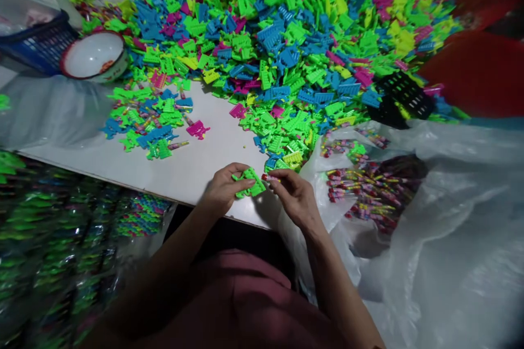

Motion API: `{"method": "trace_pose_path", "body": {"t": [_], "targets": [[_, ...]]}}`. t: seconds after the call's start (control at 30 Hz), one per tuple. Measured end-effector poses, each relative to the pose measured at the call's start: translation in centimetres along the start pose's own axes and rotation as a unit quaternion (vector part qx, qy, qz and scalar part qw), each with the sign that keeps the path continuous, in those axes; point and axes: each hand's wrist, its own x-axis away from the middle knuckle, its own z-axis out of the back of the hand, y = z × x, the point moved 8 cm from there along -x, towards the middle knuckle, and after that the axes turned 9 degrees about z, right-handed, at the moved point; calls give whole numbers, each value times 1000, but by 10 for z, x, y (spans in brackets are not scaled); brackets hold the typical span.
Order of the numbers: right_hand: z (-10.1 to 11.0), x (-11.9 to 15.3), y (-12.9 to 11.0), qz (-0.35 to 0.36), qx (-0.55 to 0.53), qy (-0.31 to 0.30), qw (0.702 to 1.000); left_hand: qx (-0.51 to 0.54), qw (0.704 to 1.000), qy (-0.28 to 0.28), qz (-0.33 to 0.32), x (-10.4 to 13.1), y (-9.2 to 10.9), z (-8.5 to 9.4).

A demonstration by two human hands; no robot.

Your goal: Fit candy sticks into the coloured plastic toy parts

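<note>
A green piece point(251, 184) is grasped by the left hand point(223, 191), between thumb and fingers, above the near edge of the white table point(221, 131). A small tube point(271, 178) with a red end is pinched between the thumb and fingertips of the right hand point(295, 199). The red end is directed toward the green piece and is positioned just beside its right edge; whether the two are in contact cannot be determined.

Beyond the hands, the table is covered by a large heap point(295, 32) of flat plastic pieces in green, blue, yellow and pink. To the left, a smaller cluster point(159, 114) is laid out, in which tubes can be seen fitted to some pieces. Behind the cluster, a red-rimmed bowl point(90, 52) is placed beside a blue basket point(45, 43).

To the right of the right hand, loose tubes point(368, 191) are contained in an open clear bag point(450, 202). At the lower left, below table level, multicolored pieces point(139, 215) are arranged in rows.
</note>
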Motion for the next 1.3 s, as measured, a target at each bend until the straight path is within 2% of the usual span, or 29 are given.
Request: {"method": "trace_pose_path", "body": {"t": [0.1,0.17,0.27,0.43,0.6,0.77,0.9,1.0,1.07,1.13,1.2,1.3], "targets": [[-3,4,4,-19,-57,-35,998,28,997,-55,36,5,-4,-10],[-5,7,9,-29,-101,-35,994,24,992,-105,61,10,-8,-19],[-13,9,19,-43,-169,-45,984,9,987,-144,65,13,-11,-26],[-14,12,31,-43,-212,-53,975,4,990,-135,45,11,-13,-25],[-7,17,37,-38,-200,-35,978,-8,996,-85,31,8,-15,-18],[-12,19,36,-39,-218,-77,972,-40,987,-138,72,10,-23,-27],[-11,23,28,-15,-175,-62,983,-67,986,-137,64,13,-23,-26],[-15,31,24,-4,-114,-68,991,-127,988,-75,40,18,-23,-14],[-19,38,26,-9,-94,-77,993,-186,982,-14,19,24,-23,-2],[-23,46,31,-22,-87,-81,993,-221,975,19,17,29,-26,5],[-26,51,33,-34,-94,-86,991,-201,979,-1,44,32,-33,6],[-28,56,29,-38,-123,-99,987,-114,985,-83,95,37,-44,-3]]}}
